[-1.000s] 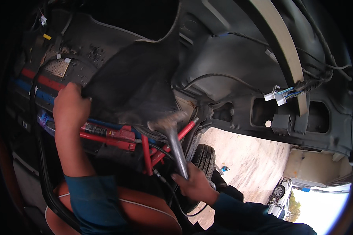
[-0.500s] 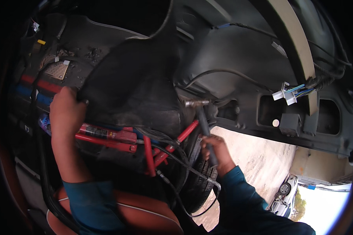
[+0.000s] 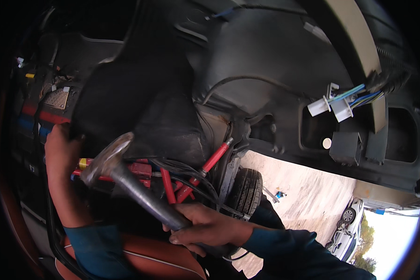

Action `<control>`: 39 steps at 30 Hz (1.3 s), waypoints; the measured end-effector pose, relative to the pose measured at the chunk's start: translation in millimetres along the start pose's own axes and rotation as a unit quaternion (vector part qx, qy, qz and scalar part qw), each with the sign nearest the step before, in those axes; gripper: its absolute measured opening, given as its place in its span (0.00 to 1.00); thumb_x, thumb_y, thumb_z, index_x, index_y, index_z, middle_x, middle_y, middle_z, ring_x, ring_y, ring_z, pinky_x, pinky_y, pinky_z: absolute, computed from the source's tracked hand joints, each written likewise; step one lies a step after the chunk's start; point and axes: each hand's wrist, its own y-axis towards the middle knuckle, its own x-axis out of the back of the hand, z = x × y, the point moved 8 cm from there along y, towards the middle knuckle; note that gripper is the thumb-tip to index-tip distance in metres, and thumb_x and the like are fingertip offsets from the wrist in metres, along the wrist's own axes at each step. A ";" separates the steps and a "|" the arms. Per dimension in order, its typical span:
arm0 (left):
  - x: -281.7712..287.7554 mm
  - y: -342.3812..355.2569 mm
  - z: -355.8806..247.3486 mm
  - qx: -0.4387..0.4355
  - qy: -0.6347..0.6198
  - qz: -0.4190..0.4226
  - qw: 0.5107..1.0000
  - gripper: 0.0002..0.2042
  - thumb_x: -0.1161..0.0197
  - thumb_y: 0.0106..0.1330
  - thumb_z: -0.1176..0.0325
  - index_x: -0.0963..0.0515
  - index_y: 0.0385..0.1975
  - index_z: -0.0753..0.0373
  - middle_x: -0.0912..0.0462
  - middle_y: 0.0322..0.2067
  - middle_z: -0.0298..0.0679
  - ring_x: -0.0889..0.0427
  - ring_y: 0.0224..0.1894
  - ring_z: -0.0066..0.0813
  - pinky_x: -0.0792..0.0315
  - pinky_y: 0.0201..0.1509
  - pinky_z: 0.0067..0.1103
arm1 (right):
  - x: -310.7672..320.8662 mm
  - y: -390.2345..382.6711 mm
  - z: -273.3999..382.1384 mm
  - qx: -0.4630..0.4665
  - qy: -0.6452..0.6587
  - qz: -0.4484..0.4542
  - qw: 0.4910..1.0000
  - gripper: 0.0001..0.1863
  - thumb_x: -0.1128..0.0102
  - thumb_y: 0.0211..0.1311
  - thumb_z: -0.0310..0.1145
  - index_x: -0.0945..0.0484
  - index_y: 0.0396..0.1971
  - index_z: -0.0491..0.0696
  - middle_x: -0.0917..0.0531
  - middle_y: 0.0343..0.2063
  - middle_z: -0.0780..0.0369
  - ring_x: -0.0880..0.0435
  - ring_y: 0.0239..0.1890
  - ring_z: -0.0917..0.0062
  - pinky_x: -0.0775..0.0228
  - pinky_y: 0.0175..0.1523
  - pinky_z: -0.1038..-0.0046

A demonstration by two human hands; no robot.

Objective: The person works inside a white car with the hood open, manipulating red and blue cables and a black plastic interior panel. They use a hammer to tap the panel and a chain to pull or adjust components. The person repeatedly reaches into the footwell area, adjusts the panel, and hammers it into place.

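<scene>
My right hand [image 3: 210,231] is wrapped round the handle of a hammer [image 3: 147,193], whose worn, rusty head tilts up and to the left. The hammer is in mid-air, in front of red hydraulic ram parts [image 3: 137,169]. Farther left, my left hand [image 3: 60,147] is closed at the lower left edge of a large black panel [image 3: 140,102], its fingertips partly hidden. Another red rod [image 3: 214,158] with a bare metal tip slants up beside the panel's lower right corner, close to the car body's metal.
White wire connectors [image 3: 341,109] hang from a pillar on the right. Black hoses and cables [image 3: 172,165] cross near the red parts. A tyre [image 3: 247,189] stands by the door opening, with pale ground and a white car [image 3: 350,228] beyond. An orange seat [image 3: 158,256] lies below.
My right hand has drawn the hammer back from the metal by the rod's tip, down and left towards me. My view has shifted; my left hand stays at the panel's edge.
</scene>
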 end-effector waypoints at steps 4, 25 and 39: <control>-2.9 0.1 2.7 -0.006 -0.004 0.016 1.000 0.20 0.22 0.61 0.68 0.17 0.51 0.68 0.12 0.46 0.58 0.14 0.55 0.61 0.21 0.57 0.43 | 87.6 -40.5 8.0 -0.002 0.013 -0.193 0.981 0.18 0.35 0.71 0.23 0.22 0.58 0.38 0.17 0.25 0.64 0.18 0.18 0.83 0.24 0.24 0.78; 4.2 -5.6 -4.4 -0.031 -0.010 -0.022 0.999 0.18 0.23 0.60 0.68 0.18 0.47 0.69 0.12 0.45 0.58 0.15 0.54 0.64 0.21 0.56 0.44 | 144.0 -32.1 15.6 0.098 0.195 -0.391 0.894 0.11 0.43 0.74 0.28 0.25 0.51 0.41 0.22 0.24 0.66 0.23 0.17 0.82 0.31 0.20 0.78; 7.7 -7.1 -12.6 -0.032 -0.010 0.008 0.999 0.18 0.23 0.60 0.67 0.16 0.47 0.70 0.12 0.43 0.61 0.13 0.52 0.63 0.20 0.56 0.44 | 102.9 -53.3 31.4 0.046 0.018 -0.402 0.914 0.14 0.38 0.65 0.23 0.22 0.50 0.37 0.18 0.22 0.60 0.21 0.13 0.79 0.28 0.19 0.77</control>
